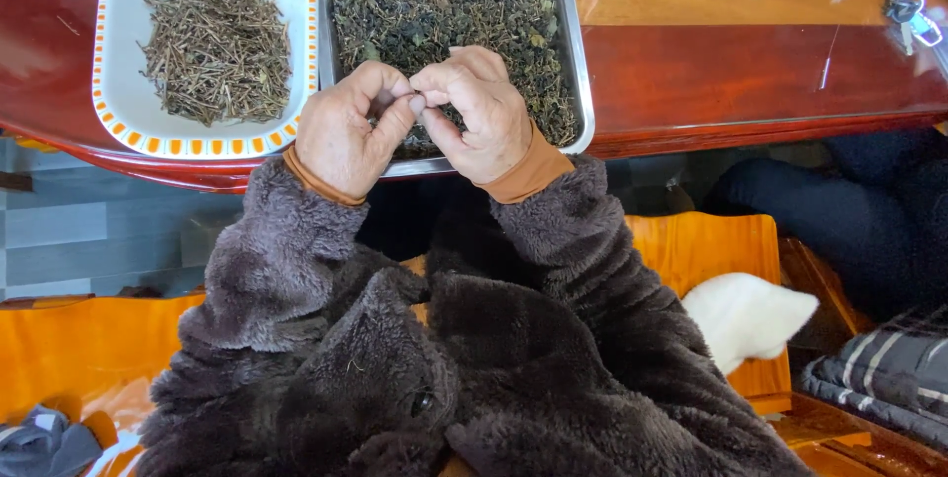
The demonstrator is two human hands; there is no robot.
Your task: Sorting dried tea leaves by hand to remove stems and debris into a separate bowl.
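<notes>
My left hand [346, 131] and my right hand [481, 114] meet fingertip to fingertip over the near edge of a metal tray [583, 92] filled with dark dried leaves [444, 3]. Both hands pinch a small dark piece of the dried plant between thumbs and forefingers; it is mostly hidden by the fingers. To the left stands a white dish with an orange patterned rim [118, 92] holding a heap of bare brown stems [219, 47]. My sleeves are dark fuzzy fleece with orange cuffs.
Tray and dish rest on a glossy red-brown wooden table [741, 72]. A bunch of keys [913, 18] lies at the far right. Below are an orange wooden seat [701, 250], a white cloth item [746, 319] and a plaid cushion [889, 368].
</notes>
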